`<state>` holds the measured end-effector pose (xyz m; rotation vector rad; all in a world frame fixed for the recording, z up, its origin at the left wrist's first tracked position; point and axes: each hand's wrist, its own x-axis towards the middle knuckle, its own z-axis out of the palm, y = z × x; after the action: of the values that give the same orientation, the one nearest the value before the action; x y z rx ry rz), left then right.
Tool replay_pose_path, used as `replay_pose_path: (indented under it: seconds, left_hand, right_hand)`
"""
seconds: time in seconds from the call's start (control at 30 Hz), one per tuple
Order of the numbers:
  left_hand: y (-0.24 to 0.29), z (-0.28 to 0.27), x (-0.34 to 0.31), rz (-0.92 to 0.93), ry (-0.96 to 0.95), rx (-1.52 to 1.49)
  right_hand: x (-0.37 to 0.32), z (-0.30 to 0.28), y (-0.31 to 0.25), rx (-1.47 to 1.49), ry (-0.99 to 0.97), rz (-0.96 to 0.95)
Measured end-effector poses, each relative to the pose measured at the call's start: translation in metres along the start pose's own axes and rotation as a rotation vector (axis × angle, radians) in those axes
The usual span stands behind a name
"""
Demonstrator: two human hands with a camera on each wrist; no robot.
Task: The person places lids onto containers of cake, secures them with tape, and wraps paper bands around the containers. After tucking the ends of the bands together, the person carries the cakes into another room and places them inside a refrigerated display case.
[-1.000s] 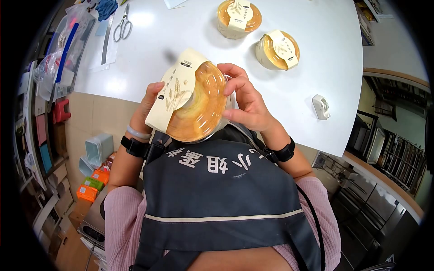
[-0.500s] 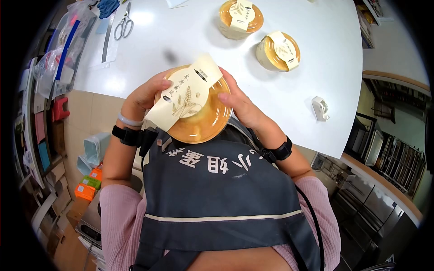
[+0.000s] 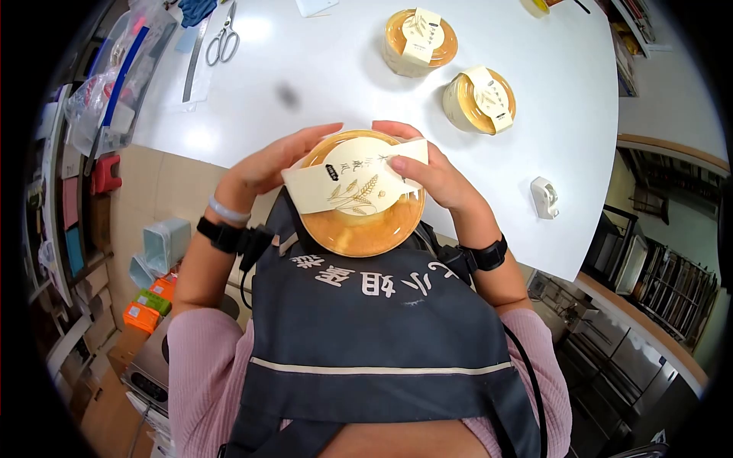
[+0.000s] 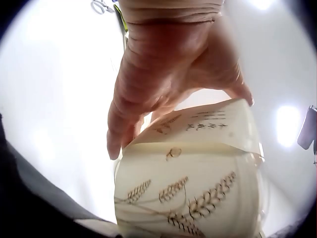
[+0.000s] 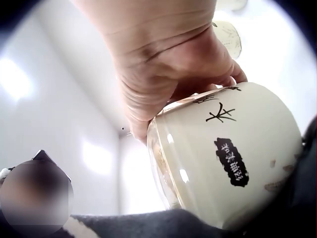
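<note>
A round clear-lidded cake box (image 3: 359, 233), golden cake inside, is at the table's near edge in front of the apron. Its cream paper sleeve (image 3: 355, 182), printed with wheat ears, crosses the lid and folds down the side. My left hand (image 3: 269, 162) holds the box's left side, fingers reaching towards the far rim. My right hand (image 3: 447, 182) grips the other side, thumb pressed on the sleeve's right end, fingers behind the far rim. In the left wrist view, the left hand (image 4: 158, 64) spans one end of the box. The right wrist view shows the right hand (image 5: 168, 64) curved over it.
Two more sleeved cake boxes, one farther back (image 3: 420, 42) and one to the right (image 3: 479, 101), stand on the white table (image 3: 336, 84). A white tape dispenser (image 3: 544, 198) sits near the right edge. Scissors (image 3: 223, 42) and a ruler (image 3: 195, 65) lie at the back left.
The cake box has turned clockwise and its lid has levelled, so the sleeve runs nearly crosswise. My left hand has shifted its hold; my right thumb has moved from the lid onto the sleeve.
</note>
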<state>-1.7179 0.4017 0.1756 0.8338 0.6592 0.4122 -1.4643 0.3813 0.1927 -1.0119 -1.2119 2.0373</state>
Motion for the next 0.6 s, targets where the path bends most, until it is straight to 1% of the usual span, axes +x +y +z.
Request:
replay_pose_path:
  seconds: [0.03, 0.1, 0.13, 0.17, 0.23, 0.27, 0.33, 0.37, 0.43, 0.5, 0.6]
  left_hand:
    - [-0.007, 0.001, -0.003, -0.004, -0.003, 0.002]
    - [-0.022, 0.004, -0.006, 0.203, -0.063, 0.028]
    - [-0.024, 0.009, -0.01, 0.221, -0.074, -0.093]
    - [-0.023, 0.013, -0.012, 0.22, -0.071, -0.096]
    - [-0.018, 0.02, -0.016, 0.098, 0.057, -0.102]
    - [-0.024, 0.019, -0.018, 0.098, 0.059, -0.106]
    - [-0.038, 0.016, -0.019, 0.025, 0.087, -0.223]
    - [-0.042, 0.016, -0.02, 0.027, 0.087, -0.224]
    - [-0.046, 0.023, -0.021, 0.022, 0.149, -0.303]
    - [-0.05, 0.024, -0.025, 0.004, 0.146, -0.31]
    - [-0.052, 0.019, -0.027, -0.022, 0.131, -0.3]
  right_hand:
    - [-0.001, 0.001, 0.001, 0.003, 0.004, -0.001]
    - [-0.004, 0.005, 0.005, 0.062, 0.048, 0.001]
    - [-0.007, 0.007, 0.005, 0.064, 0.049, 0.006]
    - [-0.009, 0.01, 0.003, 0.03, 0.062, 0.019]
    - [-0.012, 0.012, 0.003, -0.007, 0.073, 0.033]
    - [-0.014, 0.013, 0.007, 0.005, 0.097, 0.039]
    - [-0.016, 0.015, 0.013, 0.013, 0.118, 0.043]
    - [-0.017, 0.019, 0.015, 0.049, 0.134, 0.038]
    - [-0.023, 0.024, 0.022, 0.087, 0.154, 0.035]
    - [-0.027, 0.027, 0.028, 0.059, 0.167, 0.011]
    - [-0.031, 0.029, 0.032, 0.036, 0.183, 0.026]
